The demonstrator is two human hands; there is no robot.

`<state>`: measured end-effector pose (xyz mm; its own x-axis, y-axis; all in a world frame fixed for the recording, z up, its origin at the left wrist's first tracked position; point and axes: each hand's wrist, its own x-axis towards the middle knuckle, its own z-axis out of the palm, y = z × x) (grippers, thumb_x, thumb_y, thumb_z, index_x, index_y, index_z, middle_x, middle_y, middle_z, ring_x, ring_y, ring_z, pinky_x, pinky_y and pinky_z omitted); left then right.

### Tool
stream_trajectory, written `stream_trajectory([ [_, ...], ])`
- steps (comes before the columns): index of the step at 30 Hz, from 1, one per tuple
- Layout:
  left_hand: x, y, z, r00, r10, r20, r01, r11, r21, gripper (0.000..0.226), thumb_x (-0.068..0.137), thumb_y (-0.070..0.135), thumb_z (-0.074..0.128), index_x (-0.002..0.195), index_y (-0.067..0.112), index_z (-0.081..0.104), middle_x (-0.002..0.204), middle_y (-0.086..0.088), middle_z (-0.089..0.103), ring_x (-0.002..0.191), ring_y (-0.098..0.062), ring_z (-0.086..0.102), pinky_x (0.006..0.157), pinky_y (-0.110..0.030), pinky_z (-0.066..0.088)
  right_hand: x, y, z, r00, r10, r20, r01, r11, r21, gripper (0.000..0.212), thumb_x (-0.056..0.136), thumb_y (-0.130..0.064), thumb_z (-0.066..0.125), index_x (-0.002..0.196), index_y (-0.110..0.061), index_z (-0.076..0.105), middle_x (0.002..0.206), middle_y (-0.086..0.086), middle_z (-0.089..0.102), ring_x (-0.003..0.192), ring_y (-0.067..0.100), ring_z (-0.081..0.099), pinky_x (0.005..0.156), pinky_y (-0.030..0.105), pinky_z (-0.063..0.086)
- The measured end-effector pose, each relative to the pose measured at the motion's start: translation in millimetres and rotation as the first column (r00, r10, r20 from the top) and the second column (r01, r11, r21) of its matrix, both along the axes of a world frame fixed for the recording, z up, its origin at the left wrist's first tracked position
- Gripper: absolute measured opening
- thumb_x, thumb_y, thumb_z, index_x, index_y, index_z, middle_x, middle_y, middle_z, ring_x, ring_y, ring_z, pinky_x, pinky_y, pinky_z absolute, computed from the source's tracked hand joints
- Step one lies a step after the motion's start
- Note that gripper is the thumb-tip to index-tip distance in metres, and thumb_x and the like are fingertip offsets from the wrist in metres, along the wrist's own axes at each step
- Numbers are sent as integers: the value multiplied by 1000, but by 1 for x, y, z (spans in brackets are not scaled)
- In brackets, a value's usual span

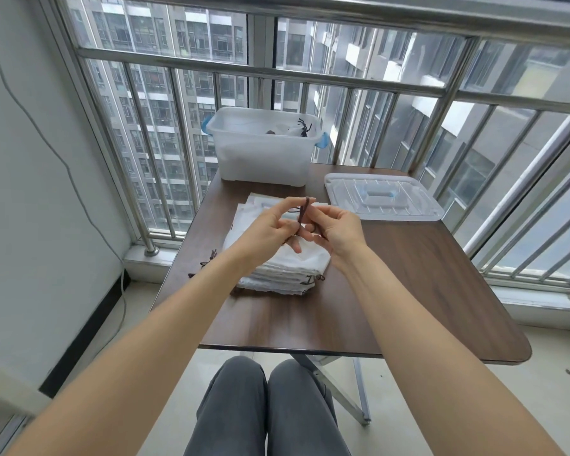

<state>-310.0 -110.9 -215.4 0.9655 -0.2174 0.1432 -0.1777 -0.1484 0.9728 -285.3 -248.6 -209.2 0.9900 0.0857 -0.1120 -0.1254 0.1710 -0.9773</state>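
Both hands work a dark brown drawstring cord, held upright just above the stack of white drawstring bags in the middle of the brown surface. The left hand has a narrow grip, thumb and forefinger pinching the cord near its upper end. The right hand pinches it from the other side, lower down. Whether the cord is attached to the top bag is hidden behind the fingers. The likeliest slip is the thin cord sliding out of either pinch if the hands pull unevenly, which would let a half-made knot or loop fall open. Too strong a tug could drag the top bag and skew the stack toward the left rim, where loose cord ends lie close to the edge. The clear plastic bin and its lid sit well apart at the far side, unlikely to be disturbed.
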Motion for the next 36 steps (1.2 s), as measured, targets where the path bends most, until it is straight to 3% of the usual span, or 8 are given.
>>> stream_trajectory([
  [6,5,1,2,998,35,51,-41,990,134,37,98,3,42,116,33,52,69,-3,67,50,-2,52,53,-15,38,-4,-2,7,988,144,50,-142,989,-26,16,88,1,54,81,-2,68,59,2,63,52,9,54,59,15,50],
  [12,4,-1,7,995,37,95,-65,948,310,30,96,6,45,112,30,52,69,1,69,81,-13,67,76,-26,45,-5,1,10,977,177,117,-157,974,-165,8,80,-9,69,78,-1,70,64,9,62,52,14,55,63,18,50],
  [16,1,-7,10,988,50,143,-105,905,412,20,95,8,46,109,22,44,74,0,71,70,-10,61,56,-16,38,0,5,4,994,64,86,-46,978,-203,10,82,-8,67,75,-1,70,55,6,59,44,14,52,61,23,48],
  [19,1,-6,10,986,104,128,-146,913,381,20,95,9,50,102,16,33,74,-2,71,65,-7,59,53,-16,37,0,3,4,997,71,42,-63,984,-165,13,84,-9,65,80,3,69,59,9,59,47,14,51,59,22,46],
  [23,0,-6,13,978,182,101,-203,937,283,28,93,11,55,102,12,28,67,8,66,68,-3,59,60,-14,38,-3,0,7,996,73,-45,-72,997,21,15,88,-8,60,76,-1,66,55,4,59,42,5,49,49,13,40],
  [27,-2,-3,15,974,226,-7,-221,959,175,21,94,11,54,101,12,34,83,-3,69,51,11,50,55,-17,35,-3,-3,8,990,122,-78,-103,973,208,17,93,-11,54,82,-4,65,60,-1,66,46,3,54,47,11,40],
  [30,0,3,15,958,263,-117,-249,961,122,18,93,11,56,102,13,41,97,-14,67,54,-2,45,52,-20,32,-3,-9,6,977,212,-18,-208,972,107,17,94,-16,51,86,-9,64,74,1,67,60,4,61,53,14,37],
  [36,3,6,16,939,332,-92,-320,939,130,20,89,11,62,102,14,47,79,-3,62,57,-3,45,55,-19,34,-2,-14,11,941,311,137,-287,943,-169,13,91,-11,57,83,-7,65,79,7,66,76,11,62,68,14,49],
])
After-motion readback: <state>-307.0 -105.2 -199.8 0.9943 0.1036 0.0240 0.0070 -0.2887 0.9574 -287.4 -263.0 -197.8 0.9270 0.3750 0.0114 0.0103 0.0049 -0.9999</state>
